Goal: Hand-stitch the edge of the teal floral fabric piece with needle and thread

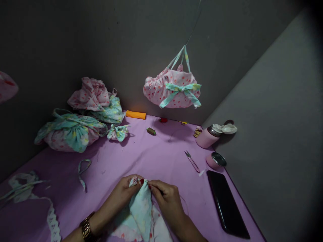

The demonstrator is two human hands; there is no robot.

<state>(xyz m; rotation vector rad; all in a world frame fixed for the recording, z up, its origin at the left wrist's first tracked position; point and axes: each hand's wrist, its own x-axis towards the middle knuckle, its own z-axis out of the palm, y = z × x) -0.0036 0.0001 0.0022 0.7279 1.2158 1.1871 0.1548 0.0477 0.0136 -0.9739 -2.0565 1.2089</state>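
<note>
Where the desk [141, 156] runs toward its front edge, out of frame, the left hand [126, 191] and right hand [168, 197] both have their fingers pinched on printed cloth [141, 205], its lower end cut off. Bare purple surface stretches from the hands back to an olive thread spool [151, 131]. Along the right edge, a black phone [227, 205], pink cup [211, 162] and pink bottle [206, 138] limit sideways room, with thread snips [193, 164] just inward. White lace [52, 218] lies toward the left edge; cloth bags [73, 136] crowd the far left corner. Whether the right fingers also grip something fine is hard to make out.
</note>
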